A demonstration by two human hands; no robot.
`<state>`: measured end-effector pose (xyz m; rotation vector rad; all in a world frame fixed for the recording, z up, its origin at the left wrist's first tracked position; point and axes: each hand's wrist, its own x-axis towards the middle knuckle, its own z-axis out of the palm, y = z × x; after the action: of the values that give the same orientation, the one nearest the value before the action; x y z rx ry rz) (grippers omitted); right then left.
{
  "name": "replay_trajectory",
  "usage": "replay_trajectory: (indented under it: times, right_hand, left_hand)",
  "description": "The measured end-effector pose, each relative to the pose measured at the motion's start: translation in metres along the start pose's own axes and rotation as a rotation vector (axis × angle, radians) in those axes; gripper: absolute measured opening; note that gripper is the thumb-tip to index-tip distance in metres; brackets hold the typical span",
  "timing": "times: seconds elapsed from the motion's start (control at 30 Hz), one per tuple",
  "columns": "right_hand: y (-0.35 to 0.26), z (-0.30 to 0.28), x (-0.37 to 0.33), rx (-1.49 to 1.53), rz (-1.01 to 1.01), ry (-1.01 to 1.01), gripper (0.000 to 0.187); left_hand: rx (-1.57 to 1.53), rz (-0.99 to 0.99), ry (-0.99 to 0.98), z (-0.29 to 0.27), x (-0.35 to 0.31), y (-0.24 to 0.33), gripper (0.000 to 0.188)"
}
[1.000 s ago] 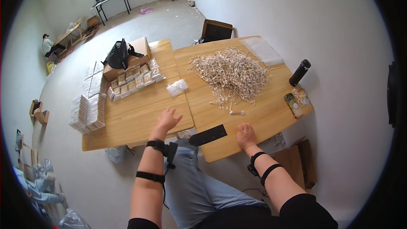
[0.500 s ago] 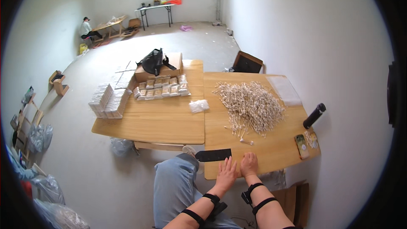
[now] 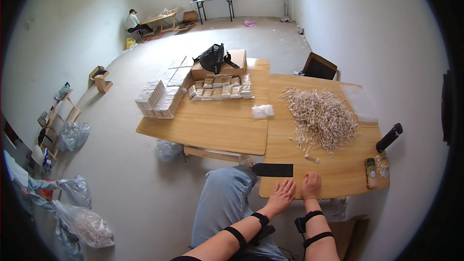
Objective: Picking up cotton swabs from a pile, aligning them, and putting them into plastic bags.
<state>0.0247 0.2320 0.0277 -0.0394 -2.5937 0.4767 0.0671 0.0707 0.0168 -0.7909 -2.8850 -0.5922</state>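
My left hand (image 3: 282, 196) lies palm down at the front edge of the right table, its fingers outstretched and holding nothing. Beside it, my right hand (image 3: 311, 185) rests on the wood with its fingers curled in; nothing shows in it. A flat black strip (image 3: 274, 169) lies just beyond my left hand, its tapered end sticking out past the table's left edge. Farther off is a large heap of cotton swabs (image 3: 323, 120). A few loose swabs (image 3: 312, 158) lie at its near side, nearest to my right hand.
The left table (image 3: 212, 133) holds stacked white packs (image 3: 162, 97), filled clear packets (image 3: 222, 87), a plastic bag bundle (image 3: 262, 111) and a carton (image 3: 239, 61) under a black bag (image 3: 212, 59). A black bottle (image 3: 389, 137) and a phone (image 3: 370, 173) stand at right. A person (image 3: 134, 21) sits far back.
The view has turned left and slightly downward, so the tables and hands appear farther right and more bags show at lower left. Both hands stay resting at the table's front edge.
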Motion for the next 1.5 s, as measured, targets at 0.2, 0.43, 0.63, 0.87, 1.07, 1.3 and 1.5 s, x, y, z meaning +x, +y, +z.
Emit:
replay_trajectory:
  times: [0.2, 0.43, 0.63, 0.87, 1.07, 1.3, 1.5]
  right_hand:
    - [-0.004, -0.004, 0.003, 0.023, -0.002, 0.009, 0.011]
    - [0.001, -0.001, 0.0, 0.0, -0.026, 0.011, 0.011]
    - [-0.007, -0.008, 0.001, 0.033, -0.007, -0.012, 0.012]
    - [-0.007, -0.011, -0.003, 0.0, 0.017, -0.035, 0.011]
    - [-0.006, -0.003, 0.003, 0.012, -0.026, 0.037, 0.013]
    - [-0.004, -0.008, 0.004, 0.011, -0.017, 0.042, 0.014]
    - [-0.01, -0.008, 0.006, -0.001, -0.015, 0.03, 0.014]
  left_hand:
    - [-0.029, 0.004, -0.023, -0.005, 0.002, -0.002, 0.061]
    - [-0.045, 0.002, -0.033, -0.006, -0.001, -0.001, 0.061]
    - [0.007, 0.001, -0.025, -0.006, -0.002, 0.0, 0.062]
    - [0.003, -0.004, -0.034, -0.006, -0.002, 0.005, 0.061]
    - [-0.012, -0.011, -0.055, -0.003, 0.004, -0.004, 0.061]
    - [-0.044, -0.002, -0.01, -0.003, 0.006, 0.001, 0.062]
    - [-0.045, -0.007, 0.009, -0.002, 0.002, -0.001, 0.063]
